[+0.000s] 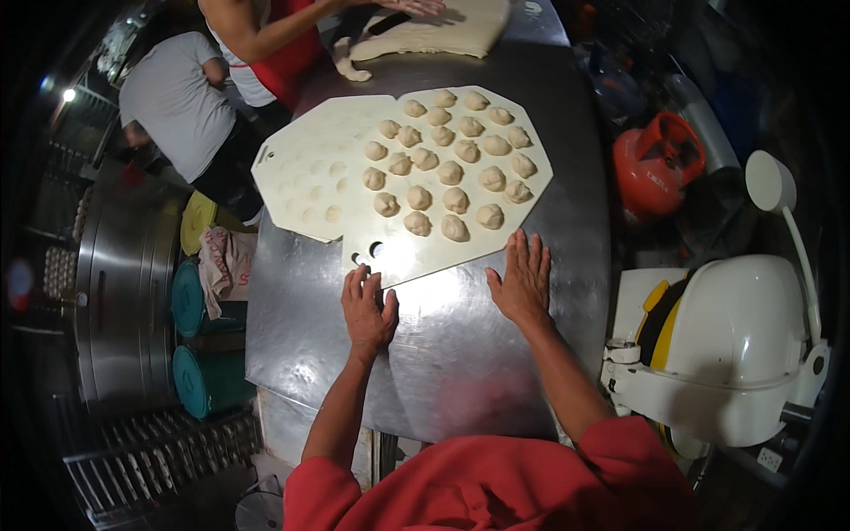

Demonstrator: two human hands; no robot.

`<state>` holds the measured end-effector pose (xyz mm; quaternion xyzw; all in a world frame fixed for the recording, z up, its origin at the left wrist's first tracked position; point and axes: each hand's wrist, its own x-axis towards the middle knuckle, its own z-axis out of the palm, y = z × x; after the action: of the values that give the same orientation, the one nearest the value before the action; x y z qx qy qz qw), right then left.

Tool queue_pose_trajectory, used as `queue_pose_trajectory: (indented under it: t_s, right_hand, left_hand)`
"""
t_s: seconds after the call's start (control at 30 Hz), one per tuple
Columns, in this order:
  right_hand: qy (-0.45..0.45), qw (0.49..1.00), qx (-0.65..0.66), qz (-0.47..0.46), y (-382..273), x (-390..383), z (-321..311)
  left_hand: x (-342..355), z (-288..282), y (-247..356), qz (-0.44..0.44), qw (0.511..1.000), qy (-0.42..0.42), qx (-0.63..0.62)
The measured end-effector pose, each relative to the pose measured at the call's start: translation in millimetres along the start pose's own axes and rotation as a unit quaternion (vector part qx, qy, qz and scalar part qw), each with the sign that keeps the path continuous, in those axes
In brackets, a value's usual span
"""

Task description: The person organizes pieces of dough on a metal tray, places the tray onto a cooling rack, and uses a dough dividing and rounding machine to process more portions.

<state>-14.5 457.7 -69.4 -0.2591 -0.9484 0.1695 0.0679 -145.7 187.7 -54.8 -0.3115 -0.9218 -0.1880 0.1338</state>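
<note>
A white octagonal board [425, 261] rests on the metal table, with several rough balls of dough [453, 200] spread over it in loose rows. Beside it on the left, partly under or against it, is a second white board [292, 159] marked with round hollows. My left hand [367, 314] has its fingertips at the near edge of the dough board, by two holes; its thumb stands apart. Flat at the near right edge of that board lies my right hand [524, 281], fingers stretched out. Neither hand holds anything that I can see.
A large sheet of dough [438, 34] lies at the table's far end, under a co-worker's hands [412, 7]. Another person [181, 106] bends at the far left. A red gas cylinder [653, 168] and a white mixer-like machine [726, 345] stand right; teal lidded bins [199, 380] stand left.
</note>
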Motion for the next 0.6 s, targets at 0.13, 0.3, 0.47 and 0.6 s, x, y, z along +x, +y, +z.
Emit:
queue_pose_trajectory:
  t_s: [0.13,0.3,0.47,0.6]
  right_hand:
    - [0.008,1.000,-0.012,-0.005,2.9,1.6,1.1]
    - [0.019,1.000,-0.014,-0.016,3.4,1.2,2.1]
    - [0.035,0.999,-0.006,-0.016,3.0,1.9,2.6]
    - [0.047,0.999,-0.017,-0.022,3.5,1.1,1.3]
  left_hand:
    - [4.0,-1.9,2.3,-0.008,1.000,-0.005,0.001]
    - [2.7,-1.8,2.4,-0.004,1.000,-0.006,-0.006]
    - [3.4,-3.6,4.4,0.009,1.000,-0.003,-0.010]
    - [5.6,-1.3,4.1,0.009,1.000,-0.001,-0.016]
